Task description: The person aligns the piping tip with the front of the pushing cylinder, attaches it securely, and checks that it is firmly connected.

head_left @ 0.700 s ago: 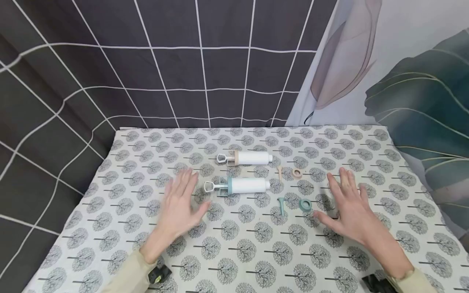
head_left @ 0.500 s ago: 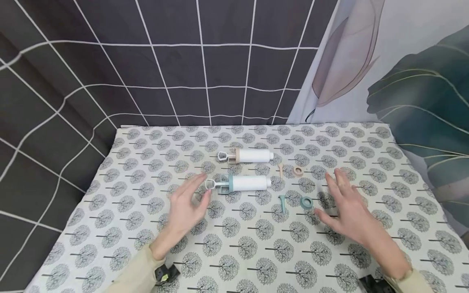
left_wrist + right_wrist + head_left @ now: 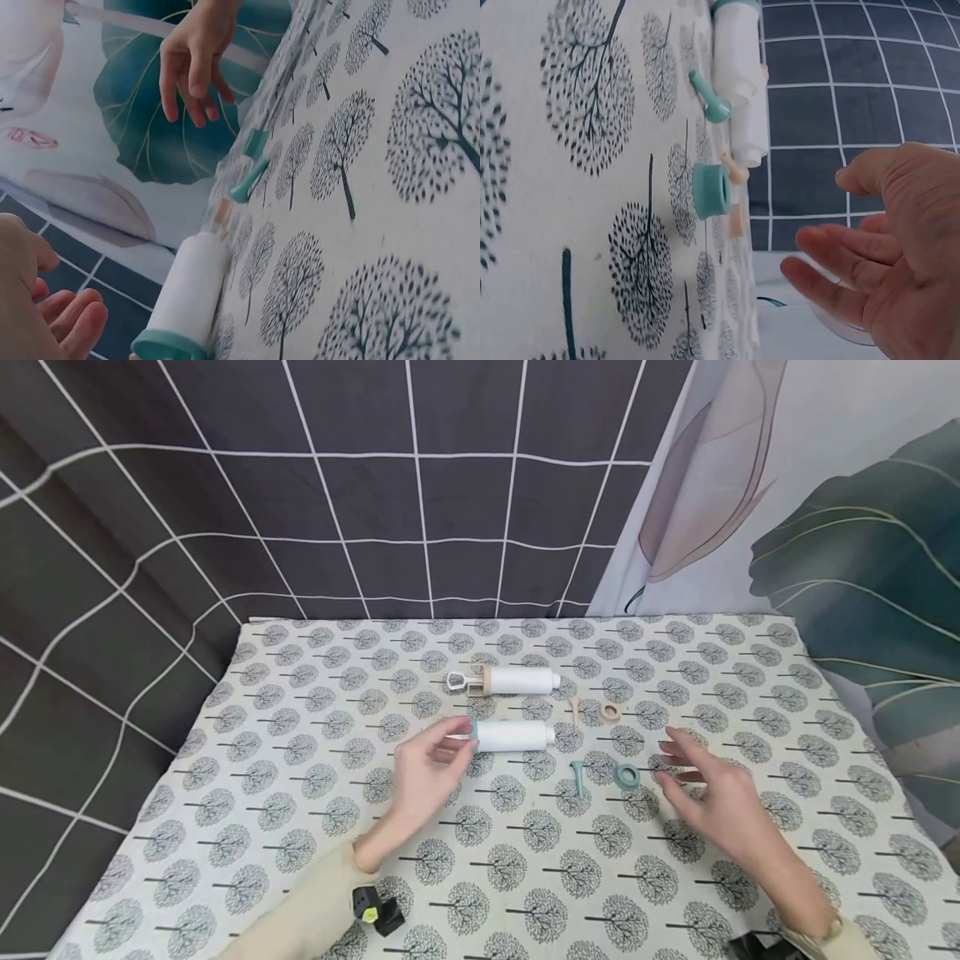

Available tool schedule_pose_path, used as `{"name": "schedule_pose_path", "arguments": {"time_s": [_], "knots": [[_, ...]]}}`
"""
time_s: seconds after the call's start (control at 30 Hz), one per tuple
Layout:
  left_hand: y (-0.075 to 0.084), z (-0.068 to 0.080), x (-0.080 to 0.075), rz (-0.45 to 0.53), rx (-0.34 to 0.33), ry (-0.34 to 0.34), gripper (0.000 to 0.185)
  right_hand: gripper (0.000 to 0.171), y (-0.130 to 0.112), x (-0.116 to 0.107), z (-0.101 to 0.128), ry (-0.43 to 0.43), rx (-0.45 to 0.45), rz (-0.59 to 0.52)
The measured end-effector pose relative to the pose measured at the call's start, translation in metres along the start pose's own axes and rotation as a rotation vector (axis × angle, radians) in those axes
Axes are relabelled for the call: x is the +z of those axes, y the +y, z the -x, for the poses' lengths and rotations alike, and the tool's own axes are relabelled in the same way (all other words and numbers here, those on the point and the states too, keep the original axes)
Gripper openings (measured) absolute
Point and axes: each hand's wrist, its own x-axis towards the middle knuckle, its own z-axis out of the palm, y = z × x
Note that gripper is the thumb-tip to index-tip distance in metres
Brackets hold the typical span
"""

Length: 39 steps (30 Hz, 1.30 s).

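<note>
A white tube with a teal collar lies on the tree-print tablecloth. My left hand has its thumb and fingers curled round the tube's plunger handle, which they hide. In the left wrist view those fingers sit beside the teal collar. My right hand hovers with fingers loosely spread just right of a teal ring, holding nothing. A teal peg lies left of the ring. In the right wrist view the ring and peg lie ahead of the fingers.
A second white tube with a beige collar lies behind the first. A beige peg and beige ring lie to its right. Dark grid cloth and a leaf-print cloth hang behind the table.
My left hand moved right and forward from flat on the cloth onto the teal tube's handle. My right hand lifted and shifted slightly left toward the teal ring, fingers relaxing.
</note>
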Motion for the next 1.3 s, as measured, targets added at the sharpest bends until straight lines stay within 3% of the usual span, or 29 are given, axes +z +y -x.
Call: {"name": "schedule_pose_path", "arguments": {"time_s": [0.17,0.33,0.7,1.3], "knots": [[0.003,0.004,0.016,0.029,-0.08,-0.048,0.033,0.055,0.0,0.001,0.001,0.037,0.019,-0.063],[0.007,0.011,0.033,0.013,-0.14,-0.111,0.032,0.052,0.002,0.004,0.003,0.057,0.063,-0.136],[-0.001,0.021,0.068,-0.044,-0.064,-0.154,0.029,0.051,0.006,0.014,0.01,0.054,0.083,-0.214],[-0.004,0.027,0.106,-0.01,-0.157,-0.232,0.03,0.054,0.011,0.023,0.016,0.054,0.047,-0.203]]}}
